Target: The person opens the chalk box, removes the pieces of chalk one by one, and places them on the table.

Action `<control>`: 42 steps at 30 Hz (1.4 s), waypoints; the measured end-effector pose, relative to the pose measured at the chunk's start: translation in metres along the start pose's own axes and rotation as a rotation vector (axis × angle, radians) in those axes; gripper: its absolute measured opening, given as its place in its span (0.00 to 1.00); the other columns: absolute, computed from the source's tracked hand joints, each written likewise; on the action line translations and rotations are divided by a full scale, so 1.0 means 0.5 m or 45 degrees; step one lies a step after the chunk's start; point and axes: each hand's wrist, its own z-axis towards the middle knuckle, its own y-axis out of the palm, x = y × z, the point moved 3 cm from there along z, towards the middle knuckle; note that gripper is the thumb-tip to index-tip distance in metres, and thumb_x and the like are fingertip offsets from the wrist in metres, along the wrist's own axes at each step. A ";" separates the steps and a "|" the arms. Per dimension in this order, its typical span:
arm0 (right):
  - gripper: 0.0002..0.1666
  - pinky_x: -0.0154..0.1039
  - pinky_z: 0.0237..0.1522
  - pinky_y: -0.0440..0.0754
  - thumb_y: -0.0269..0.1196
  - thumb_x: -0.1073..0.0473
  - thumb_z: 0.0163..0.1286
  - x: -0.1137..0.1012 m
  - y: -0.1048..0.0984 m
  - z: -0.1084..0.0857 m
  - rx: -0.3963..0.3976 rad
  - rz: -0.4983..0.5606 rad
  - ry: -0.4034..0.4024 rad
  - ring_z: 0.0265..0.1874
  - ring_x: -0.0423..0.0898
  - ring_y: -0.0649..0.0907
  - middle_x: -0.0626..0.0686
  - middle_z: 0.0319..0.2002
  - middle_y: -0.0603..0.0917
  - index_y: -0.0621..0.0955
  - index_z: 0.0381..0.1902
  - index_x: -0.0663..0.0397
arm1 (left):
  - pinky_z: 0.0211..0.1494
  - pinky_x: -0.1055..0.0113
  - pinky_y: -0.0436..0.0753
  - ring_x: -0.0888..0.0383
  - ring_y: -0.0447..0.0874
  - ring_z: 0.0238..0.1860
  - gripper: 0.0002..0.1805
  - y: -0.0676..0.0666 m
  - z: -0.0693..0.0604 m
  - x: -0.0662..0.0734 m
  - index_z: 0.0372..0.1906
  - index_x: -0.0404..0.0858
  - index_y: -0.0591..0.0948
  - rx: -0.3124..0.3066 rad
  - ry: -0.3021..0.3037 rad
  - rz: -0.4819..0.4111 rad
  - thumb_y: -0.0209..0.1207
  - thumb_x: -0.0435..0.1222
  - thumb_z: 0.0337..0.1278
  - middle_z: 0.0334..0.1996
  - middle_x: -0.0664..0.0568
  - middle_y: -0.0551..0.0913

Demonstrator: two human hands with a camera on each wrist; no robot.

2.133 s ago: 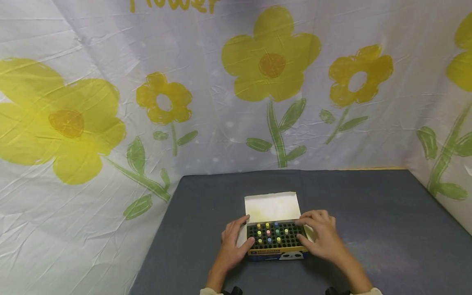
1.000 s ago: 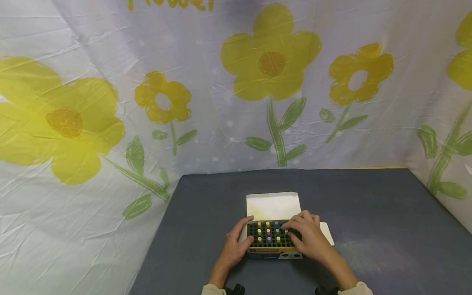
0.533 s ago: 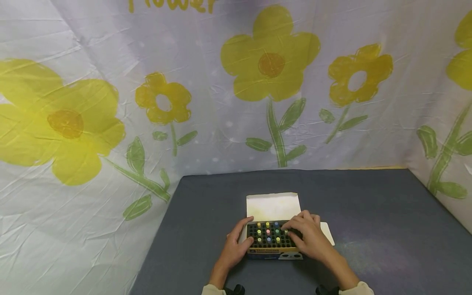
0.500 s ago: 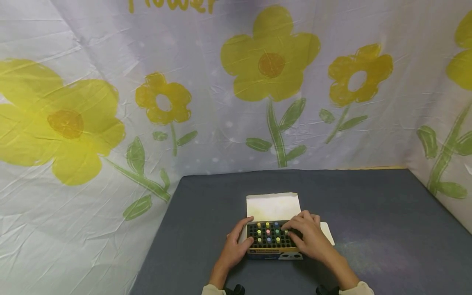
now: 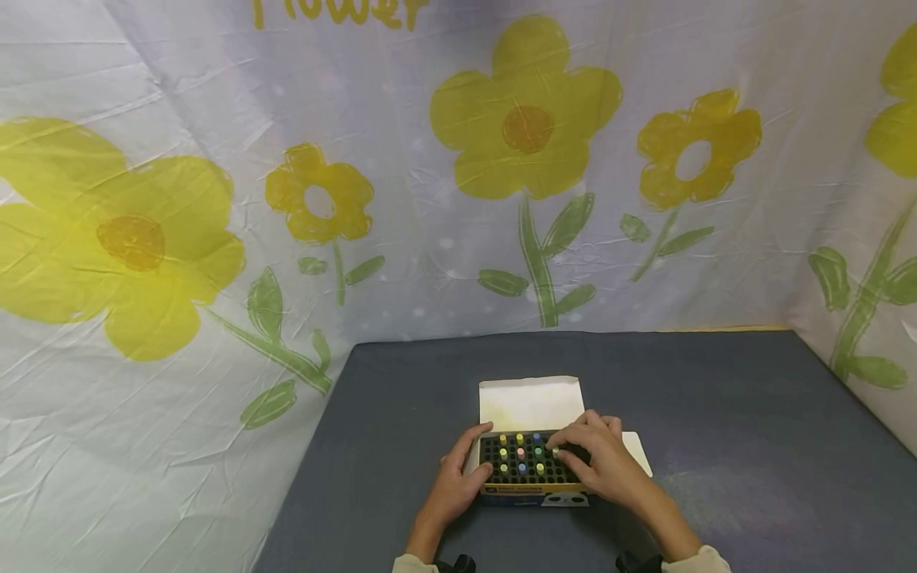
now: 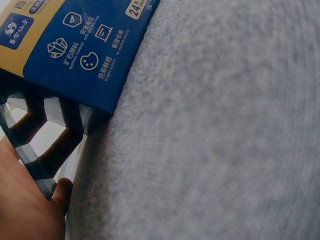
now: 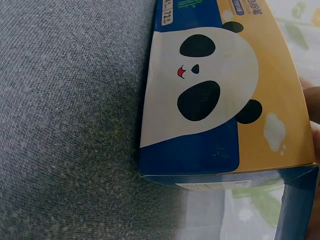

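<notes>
A blue and yellow chalk box (image 5: 516, 501) with a panda face sits on the table, its white lid (image 5: 532, 402) folded back. Inside is a black holder full of round holes, with several coloured chalk sticks standing spread out in it. My left hand (image 5: 451, 481) holds the box's left side, thumb at the front of the rim and fingers along the side flap. Reaching over the right part of the holder, my right hand (image 5: 605, 460) pinches a pale yellow chalk stick (image 5: 555, 452) between thumb and index finger. That hand hides the holes at the right.
The box's right flap (image 5: 636, 454) sticks out beyond my right hand. A dark grey cloth covers the table (image 5: 716, 414). Behind and beside it hangs a white sheet (image 5: 423, 239) printed with yellow flowers.
My right hand has gone from the box's right edge leftward over the holder to the pale yellow chalk stick, and the right flap shows. Over the last half second both hands stay nearly still.
</notes>
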 end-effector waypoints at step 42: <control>0.17 0.40 0.54 0.61 0.73 0.73 0.55 0.005 -0.073 0.016 0.315 0.226 0.027 0.29 0.33 0.80 0.39 0.28 0.84 0.88 0.41 0.52 | 0.37 0.66 0.77 0.58 0.77 0.42 0.34 0.007 0.005 -0.028 0.73 0.49 0.71 0.047 0.030 0.034 0.55 0.27 0.61 0.68 0.44 0.74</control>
